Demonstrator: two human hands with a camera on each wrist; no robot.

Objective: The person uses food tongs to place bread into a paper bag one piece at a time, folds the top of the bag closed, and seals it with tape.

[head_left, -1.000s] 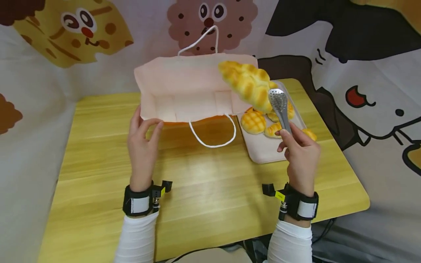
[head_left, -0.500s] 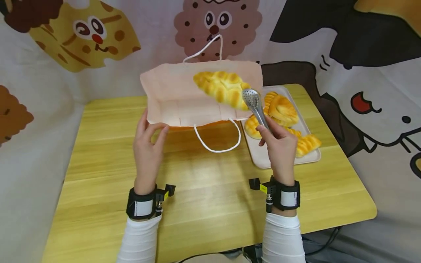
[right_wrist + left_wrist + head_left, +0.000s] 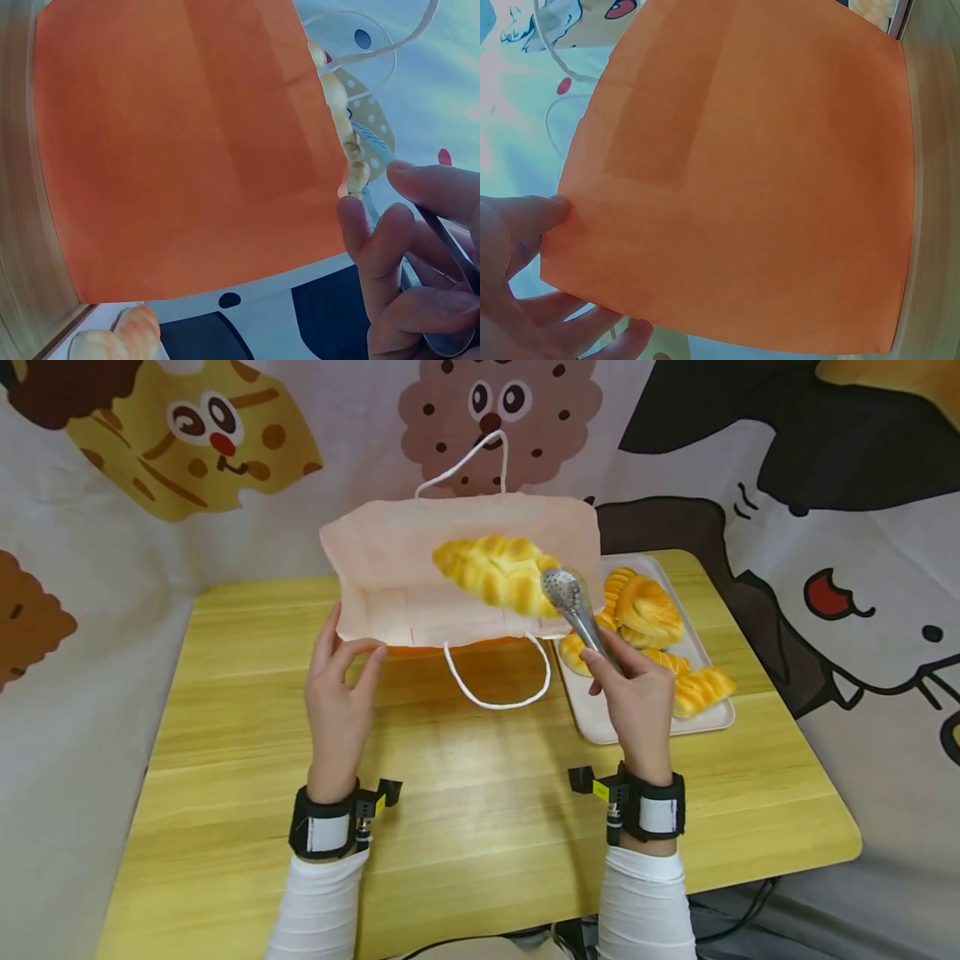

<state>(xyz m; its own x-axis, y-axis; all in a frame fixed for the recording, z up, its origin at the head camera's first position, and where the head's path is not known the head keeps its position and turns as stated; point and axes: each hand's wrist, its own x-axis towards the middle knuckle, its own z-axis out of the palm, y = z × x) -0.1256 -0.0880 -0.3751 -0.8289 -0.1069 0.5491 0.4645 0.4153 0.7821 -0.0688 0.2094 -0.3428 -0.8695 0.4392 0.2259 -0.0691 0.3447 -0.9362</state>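
Note:
An orange paper bag (image 3: pixel 772 180) with a pale inside (image 3: pixel 390 560) and white rope handles stands upright on the table, its mouth open. My left hand (image 3: pixel 337 710) pinches the bag's left top corner, thumb on the front and fingers round the side. My right hand (image 3: pixel 637 702) grips metal tongs (image 3: pixel 573 602) with perforated ends. A golden braided bread loaf (image 3: pixel 495 574) is held at its right end by the tongs, over the bag's mouth. In the right wrist view, the bag's front hides most of the loaf (image 3: pixel 352 150).
To the right of the bag lies a pale tray (image 3: pixel 597 718) with several bread pieces, among them a round bun (image 3: pixel 648 610) and a braided piece (image 3: pixel 705 691). The wooden table (image 3: pixel 465 810) reaches to a cartoon-printed cloth (image 3: pixel 360 435) at the back.
My right hand has moved left from over the tray, bringing the tongs and loaf over the bag's mouth. Lately the loaf has dropped slightly. The left hand keeps its hold on the bag.

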